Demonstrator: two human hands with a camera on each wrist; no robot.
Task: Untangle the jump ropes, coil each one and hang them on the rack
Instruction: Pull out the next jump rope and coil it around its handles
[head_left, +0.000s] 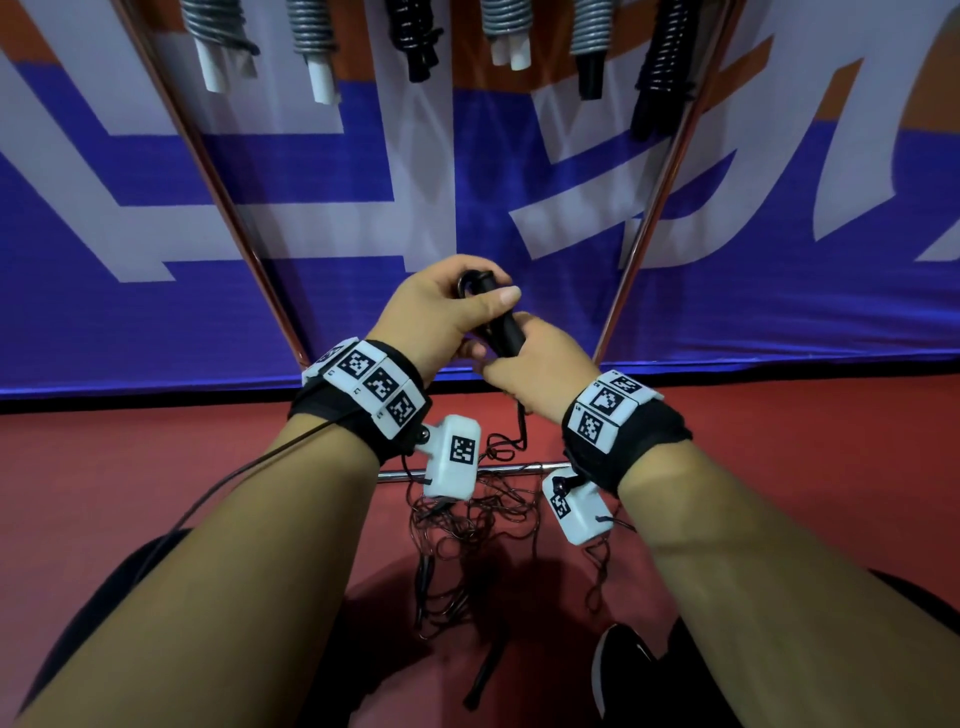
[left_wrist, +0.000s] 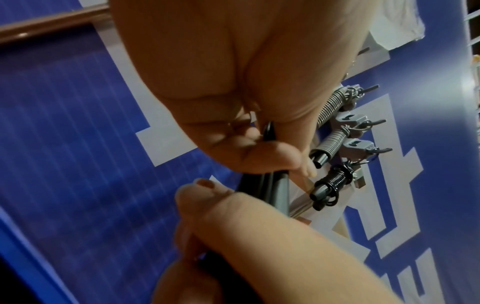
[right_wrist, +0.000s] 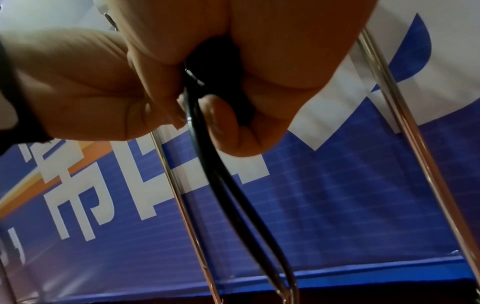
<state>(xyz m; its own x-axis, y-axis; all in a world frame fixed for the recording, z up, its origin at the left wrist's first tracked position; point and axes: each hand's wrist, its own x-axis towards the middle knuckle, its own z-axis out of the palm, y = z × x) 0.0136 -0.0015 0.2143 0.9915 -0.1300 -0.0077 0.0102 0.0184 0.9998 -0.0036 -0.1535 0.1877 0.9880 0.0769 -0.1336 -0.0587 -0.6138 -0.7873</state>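
Black jump-rope handles (head_left: 500, 318), held together as a pair, sit upright-ish btwn both hands at chest height in front of the rack. Thin cord loop shows at the top end by the left thumb. Left hand (head_left: 441, 312) curled round the upper part, thumb pressed across the top, fingers wrapped underneath; firm grip, not open. Right hand (head_left: 540, 358) closed round the lower end of the handles, fingers tucked under. In the right wrist view the black cord (right_wrist: 223, 185) runs out from under the fingers and down as two strands side by side.

From the right hand the cord drops to a tangled rope pile (head_left: 467, 525) on the red floor (head_left: 156, 467), loose loops spread over the rack's low crossbar (head_left: 509, 468) and toward the person's black shoe (head_left: 623, 670). Another black handle (head_left: 483, 675) lies on the floor near the shoe.

Rack legs (head_left: 228, 218) slant up either side of the hands; open room btwn them. Above, coiled ropes (head_left: 662, 57) already hang in a row: grey coils w/ white handles, black coils w/ black handles. Left wrist view shows them on grey hooks (left_wrist: 355, 121), well apart from the hands. Blue-and-white banner (head_left: 363, 182) behind, its bottom edge meeting the floor just past the hands.
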